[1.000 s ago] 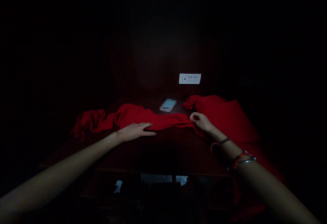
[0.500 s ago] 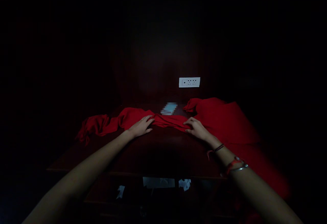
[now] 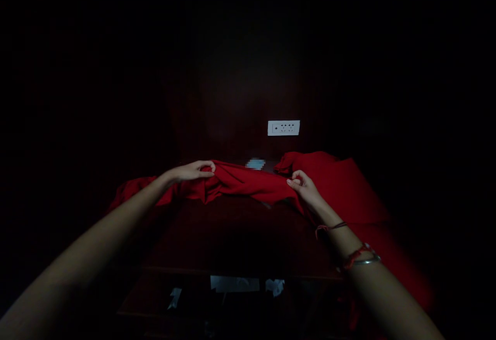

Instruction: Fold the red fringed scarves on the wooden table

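A long red cloth (image 3: 251, 181) stretches between my two hands, its upper edge lifted a little above the dark table (image 3: 232, 236). My left hand (image 3: 194, 170) pinches that edge at the left, thumb and fingers closed on it. At the right my right hand (image 3: 304, 187) grips the cloth between thumb and curled fingers. Crumpled folds lie beyond my left wrist. To the right, a broad part of red fabric (image 3: 341, 185) spreads over the table and hangs down its side; whether it is all one piece I cannot tell.
Behind the cloth lies a pale blue blurred rectangle (image 3: 256, 164). A white socket panel (image 3: 283, 128) is fixed to the dark wall. Below the tabletop, a shelf holds a pale flat piece (image 3: 234, 283) and crumpled white scraps (image 3: 275, 287). The surroundings are very dark.
Both hands have gone from resting with fingers spread on the cloth to gripping it. My left hand has moved left and up, raising and spreading the cloth's middle part.
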The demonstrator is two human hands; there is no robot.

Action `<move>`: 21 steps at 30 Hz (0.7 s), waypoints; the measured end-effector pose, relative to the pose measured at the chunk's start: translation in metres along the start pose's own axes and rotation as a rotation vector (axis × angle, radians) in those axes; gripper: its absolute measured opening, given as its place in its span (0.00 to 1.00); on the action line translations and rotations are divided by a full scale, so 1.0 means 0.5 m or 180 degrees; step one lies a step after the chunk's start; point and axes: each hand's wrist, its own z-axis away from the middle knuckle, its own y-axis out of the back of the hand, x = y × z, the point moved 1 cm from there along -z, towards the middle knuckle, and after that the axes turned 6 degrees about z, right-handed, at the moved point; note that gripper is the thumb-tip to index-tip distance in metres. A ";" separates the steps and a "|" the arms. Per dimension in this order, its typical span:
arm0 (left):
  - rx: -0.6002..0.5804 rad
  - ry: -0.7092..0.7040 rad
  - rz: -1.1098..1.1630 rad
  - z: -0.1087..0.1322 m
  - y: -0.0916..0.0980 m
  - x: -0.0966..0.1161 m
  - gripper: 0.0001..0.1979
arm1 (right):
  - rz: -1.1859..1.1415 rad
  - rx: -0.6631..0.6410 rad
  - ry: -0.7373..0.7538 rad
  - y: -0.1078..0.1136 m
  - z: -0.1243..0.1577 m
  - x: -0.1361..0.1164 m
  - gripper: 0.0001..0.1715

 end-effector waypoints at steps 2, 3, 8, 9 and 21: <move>-0.0260 0.0232 0.0308 0.009 0.054 0.011 0.12 | -0.0154 -0.0056 -0.0086 0.000 0.001 -0.003 0.15; -0.0263 0.0287 0.0360 0.010 0.077 0.014 0.12 | -0.0183 -0.0075 -0.0110 0.000 0.000 -0.002 0.14; 0.0121 0.0455 -0.0786 -0.029 0.070 0.019 0.08 | 0.0442 0.0025 0.0110 0.001 -0.006 0.017 0.11; 0.0340 0.0570 -0.1160 -0.037 0.042 0.025 0.09 | 0.0755 0.0077 0.0211 0.001 -0.006 0.020 0.09; 0.0986 0.0992 -0.1682 0.093 -0.186 0.013 0.22 | 0.1641 -0.0615 0.0782 -0.001 0.005 0.007 0.08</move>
